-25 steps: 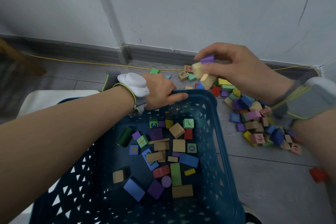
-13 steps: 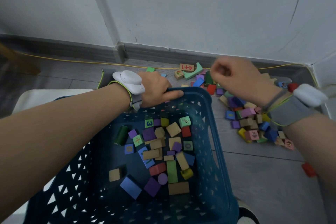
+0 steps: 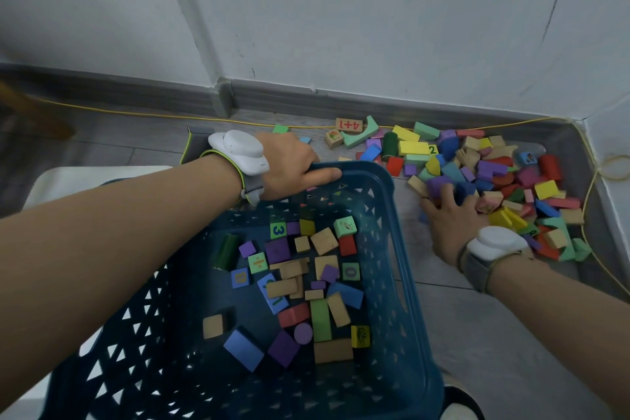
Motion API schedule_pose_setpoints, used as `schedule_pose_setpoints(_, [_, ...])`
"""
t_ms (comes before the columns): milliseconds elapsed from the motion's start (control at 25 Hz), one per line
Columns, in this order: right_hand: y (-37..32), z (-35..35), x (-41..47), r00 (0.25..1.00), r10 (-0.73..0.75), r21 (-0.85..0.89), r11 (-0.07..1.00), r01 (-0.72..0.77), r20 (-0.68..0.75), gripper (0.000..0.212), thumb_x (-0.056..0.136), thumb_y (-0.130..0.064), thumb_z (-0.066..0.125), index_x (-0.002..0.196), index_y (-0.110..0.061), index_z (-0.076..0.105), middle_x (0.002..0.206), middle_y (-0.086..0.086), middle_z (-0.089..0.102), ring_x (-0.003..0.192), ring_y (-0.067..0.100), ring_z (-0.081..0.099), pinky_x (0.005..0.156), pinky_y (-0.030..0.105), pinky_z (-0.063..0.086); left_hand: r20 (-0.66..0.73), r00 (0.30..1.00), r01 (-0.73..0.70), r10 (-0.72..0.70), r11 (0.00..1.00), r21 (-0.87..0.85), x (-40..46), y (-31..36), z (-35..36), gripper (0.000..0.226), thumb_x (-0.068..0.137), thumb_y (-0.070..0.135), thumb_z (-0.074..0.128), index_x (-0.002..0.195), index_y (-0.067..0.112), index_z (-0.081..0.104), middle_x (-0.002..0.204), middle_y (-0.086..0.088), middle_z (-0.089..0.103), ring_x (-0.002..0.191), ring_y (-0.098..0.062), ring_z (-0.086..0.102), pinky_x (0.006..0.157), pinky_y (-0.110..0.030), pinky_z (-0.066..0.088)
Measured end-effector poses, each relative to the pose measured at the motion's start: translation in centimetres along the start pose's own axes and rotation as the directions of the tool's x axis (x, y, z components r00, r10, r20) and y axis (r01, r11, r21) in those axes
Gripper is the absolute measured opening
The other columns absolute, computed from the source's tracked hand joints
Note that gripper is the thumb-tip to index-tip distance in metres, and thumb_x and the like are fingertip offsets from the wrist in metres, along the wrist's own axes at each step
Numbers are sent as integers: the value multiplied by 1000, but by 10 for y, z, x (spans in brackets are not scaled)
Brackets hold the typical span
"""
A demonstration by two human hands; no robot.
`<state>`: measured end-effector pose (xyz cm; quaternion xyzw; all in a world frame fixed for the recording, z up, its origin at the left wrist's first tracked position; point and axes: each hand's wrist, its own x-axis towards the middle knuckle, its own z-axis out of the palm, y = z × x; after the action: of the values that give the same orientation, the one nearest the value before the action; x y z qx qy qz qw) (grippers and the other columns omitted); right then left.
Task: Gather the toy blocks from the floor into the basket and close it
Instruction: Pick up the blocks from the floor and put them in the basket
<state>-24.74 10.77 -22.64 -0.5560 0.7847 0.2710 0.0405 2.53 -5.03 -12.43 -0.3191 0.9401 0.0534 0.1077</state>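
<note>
The right hand (image 3: 450, 218) lies palm down on the near left edge of the block pile (image 3: 494, 177) on the floor (image 3: 477, 334), fingers spread and curling over a purple block (image 3: 437, 185) and a dark blue block (image 3: 464, 188); whether it has truly closed round either one cannot be told. A white wrist device (image 3: 496, 243) on a grey strap sits on that wrist.

The left hand (image 3: 293, 165) grips the far rim of the blue lattice basket (image 3: 405, 269), thumb lying along the rim toward the right, fingers hooked over the far side. It too carries a white wrist device (image 3: 238, 152).

The basket stands open just left of the pile, its long axis running from the person toward the wall (image 3: 341, 17). On its bottom lie scattered blocks. A green block marked "3" (image 3: 278, 230) lies with its digit turned sideways. A long green block (image 3: 320, 320) points away from the person, and a dark green cylinder (image 3: 226, 252) lies on its side along much the same line. A green block marked "0" (image 3: 350, 271) and a green one with a division sign (image 3: 258, 262) lie near the middle.

The pile fills the corner where the walls meet. At its far left a wooden block reads "4+1" (image 3: 348, 125), upside down to the viewer, beside a teal arch block (image 3: 361, 133). A yellow block (image 3: 417, 148) bears a "2" at its right end. A yellow cord (image 3: 136, 111) runs along the skirting board.
</note>
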Motion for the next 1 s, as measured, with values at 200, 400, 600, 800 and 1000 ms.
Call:
schedule_pose_setpoints(200, [8,9,2,995,-69,73,995,74,-73,38,82,-17,59,115,-27,43,116,9,31,87,36,46,55,37,49,7,1000,-3,3,1000,-1,1,1,-1,70,91,70,23,72,15,62,62,-4,59,60,-20,56,61,-37,53])
schedule_pose_setpoints(400, [-3,12,2,987,-157,154,975,162,-46,38,85,-7,53,118,-23,40,124,8,34,88,35,52,60,38,41,16,1000,5,-5,1000,14,0,2,-2,70,90,71,23,72,15,62,63,-4,59,60,-20,56,59,-36,50])
schedule_pose_setpoints(600, [-7,16,10,986,-155,272,948,165,-58,39,84,-7,56,120,-20,45,122,9,38,91,36,59,61,34,36,16,1000,2,-2,1000,17,0,1,-2,71,90,71,22,72,15,62,62,-3,59,59,-20,57,59,-36,51])
schedule_pose_setpoints(800, [-11,17,15,977,-206,351,913,210,-49,34,85,-9,57,119,-13,50,120,12,42,96,37,57,64,35,43,-11,1000,2,-2,1000,12,0,1,-1,69,90,71,23,71,16,61,64,-4,59,64,-23,57,63,-37,53])
schedule_pose_setpoints(1000, [-16,-14,14,962,-266,626,742,241,-57,32,80,-9,67,111,-12,60,106,10,49,82,26,58,66,34,54,-28,1000,1,-1,1000,-2,0,1,-1,67,89,71,23,66,18,57,61,-2,56,64,-23,57,63,-37,53])
